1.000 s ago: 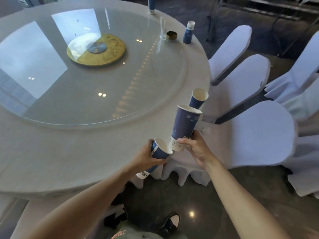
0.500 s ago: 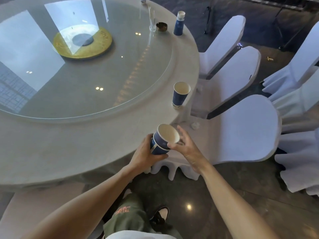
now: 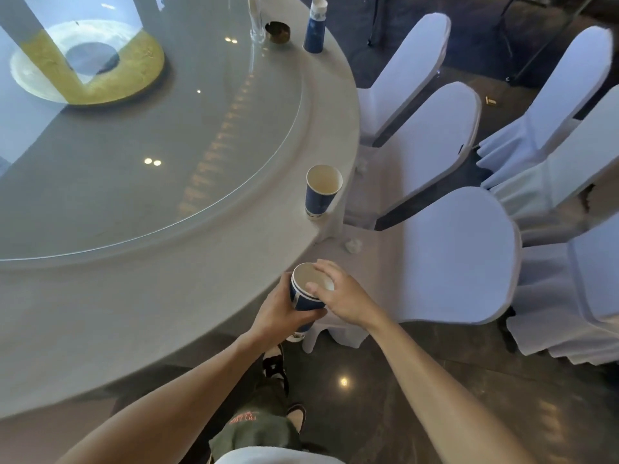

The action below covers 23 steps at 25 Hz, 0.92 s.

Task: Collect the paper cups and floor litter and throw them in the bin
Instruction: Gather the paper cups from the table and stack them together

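From the head camera, the left hand (image 3: 281, 313) was wrapped around the side of a nested stack of blue paper cups with white insides (image 3: 303, 298), grasping it just off the edge of the big round white table (image 3: 100, 313). The right hand (image 3: 341, 296) lay over the stack's open mouth, fingers (image 3: 326, 269) spread across the rim and thumb pressed on the near lip, so it touched the cups from above rather than closing around them. Another blue paper cup (image 3: 321, 190) stood upright and open near the table's rim, beside a white-covered chair (image 3: 445, 252). A third blue cup (image 3: 315, 26) stood farther along the rim, near a small dark ashtray (image 3: 278, 31) and a clear glass (image 3: 257, 21). A small crumpled white scrap (image 3: 353, 245) lay on the chair seat just below the table edge, and a small yellowish piece of litter (image 3: 490, 101) lay on the dark floor between the chairs.
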Each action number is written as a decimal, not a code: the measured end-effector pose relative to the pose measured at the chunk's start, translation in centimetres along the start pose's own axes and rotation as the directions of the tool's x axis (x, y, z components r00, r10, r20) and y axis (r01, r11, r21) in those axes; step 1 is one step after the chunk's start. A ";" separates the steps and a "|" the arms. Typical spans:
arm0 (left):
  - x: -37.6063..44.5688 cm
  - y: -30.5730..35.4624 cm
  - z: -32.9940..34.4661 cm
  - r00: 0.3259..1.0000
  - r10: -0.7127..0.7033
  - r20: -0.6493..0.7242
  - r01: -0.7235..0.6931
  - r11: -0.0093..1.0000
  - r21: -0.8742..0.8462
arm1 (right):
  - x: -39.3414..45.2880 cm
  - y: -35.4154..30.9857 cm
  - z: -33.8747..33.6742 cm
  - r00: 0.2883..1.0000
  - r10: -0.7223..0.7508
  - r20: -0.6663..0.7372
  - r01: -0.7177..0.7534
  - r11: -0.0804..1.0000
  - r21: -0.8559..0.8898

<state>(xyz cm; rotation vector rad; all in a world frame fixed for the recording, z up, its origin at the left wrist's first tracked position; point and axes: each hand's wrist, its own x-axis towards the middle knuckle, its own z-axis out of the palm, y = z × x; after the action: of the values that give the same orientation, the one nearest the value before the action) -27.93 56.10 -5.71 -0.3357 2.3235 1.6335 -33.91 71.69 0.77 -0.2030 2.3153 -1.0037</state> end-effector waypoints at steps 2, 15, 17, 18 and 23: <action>1.8 0.4 0.3 1.000 -0.017 0.008 0.017 0.998 -0.055 | 1.6 -0.4 -1.5 1.000 0.011 0.013 -0.010 0.999 -0.048; 8.2 0.6 -2.8 0.962 -0.218 0.165 0.220 0.975 0.006 | 13.8 -4.2 -8.7 0.951 -0.202 -0.236 0.011 0.782 -0.623; 7.6 0.1 -3.0 0.955 -0.234 0.183 0.230 0.972 0.044 | 16.9 -4.7 -9.7 0.977 -0.196 -0.085 0.058 0.628 -0.776; 7.4 -0.1 -3.1 0.953 -0.239 0.188 0.229 0.971 0.074 | 18.3 -4.9 -10.2 0.987 -0.159 -0.022 0.077 0.587 -0.806; 6.2 -0.5 -1.1 0.951 -0.294 0.097 0.285 0.953 0.099 | 21.6 -3.8 -10.9 0.994 -0.088 0.061 0.104 0.675 -0.730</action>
<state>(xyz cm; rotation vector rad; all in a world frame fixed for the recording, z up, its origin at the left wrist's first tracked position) -33.65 54.71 -8.03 -0.5263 2.1349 1.3737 -58.09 67.91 -0.84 -0.6581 2.5879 -0.0344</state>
